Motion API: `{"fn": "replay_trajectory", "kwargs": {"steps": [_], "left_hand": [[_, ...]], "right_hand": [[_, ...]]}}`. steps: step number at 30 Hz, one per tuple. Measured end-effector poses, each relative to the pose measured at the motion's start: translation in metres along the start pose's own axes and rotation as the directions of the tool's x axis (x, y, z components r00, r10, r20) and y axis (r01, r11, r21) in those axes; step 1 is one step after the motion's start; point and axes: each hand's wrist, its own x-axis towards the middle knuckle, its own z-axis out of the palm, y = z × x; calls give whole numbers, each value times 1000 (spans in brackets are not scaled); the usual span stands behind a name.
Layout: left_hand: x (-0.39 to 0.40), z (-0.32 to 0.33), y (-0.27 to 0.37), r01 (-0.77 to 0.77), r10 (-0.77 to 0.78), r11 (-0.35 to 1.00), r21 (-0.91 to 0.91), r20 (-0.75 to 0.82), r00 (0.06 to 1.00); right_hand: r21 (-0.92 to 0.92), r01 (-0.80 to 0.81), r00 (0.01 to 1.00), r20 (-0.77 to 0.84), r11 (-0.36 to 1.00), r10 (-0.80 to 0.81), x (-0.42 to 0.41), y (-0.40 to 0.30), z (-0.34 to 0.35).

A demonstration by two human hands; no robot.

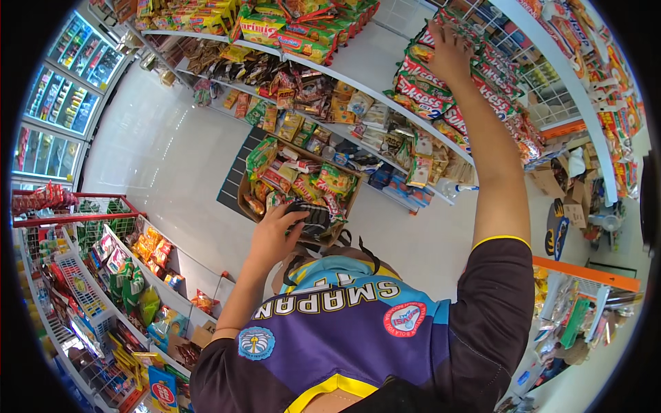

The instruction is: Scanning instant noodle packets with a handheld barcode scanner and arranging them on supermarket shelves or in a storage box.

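Observation:
My left hand (274, 235) grips the edge of a black striped item (314, 219), whose exact kind I cannot tell. The item sits over the near side of an open cardboard box (352, 199) on the floor. Inside the box lie mixed instant noodle packets (304, 187), some yellow-green, some red. My right hand (449, 56) is stretched far out to the upper shelf, fingers apart, resting on a stack of red and green instant noodle packets (421, 85). No packet is plainly held in it.
The white shelf (356, 57) carries more yellow and green noodle packets (263, 28) on the left. Sachets (294, 95) fill the lower shelf. A dark striped mat (235, 180) lies beside the box. Snack racks (150, 248) stand left, with glass-door fridges (62, 98) beyond.

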Motion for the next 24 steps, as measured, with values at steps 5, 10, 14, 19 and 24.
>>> {"fn": "replay_trajectory", "kwargs": {"steps": [5,10,14,19,24], "left_hand": [[1,-4,-8,16,-15,1000,-12,34,999],[-1,-8,-22,22,-23,1000,13,67,998],[0,-11,-27,21,-22,1000,14,86,996],[6,-25,-34,41,-38,999,-18,117,992],[2,-35,-52,18,-17,1000,-2,189,982]], "right_hand": [[11,-78,988,136,997,76,4,2,6],[59,-77,990,124,995,69,9,17,21],[-8,-34,995,93,999,34,8,14,34],[-10,-46,999,21,999,46,9,11,21],[466,305,935,-312,831,-169,-16,-70,-56]]}}
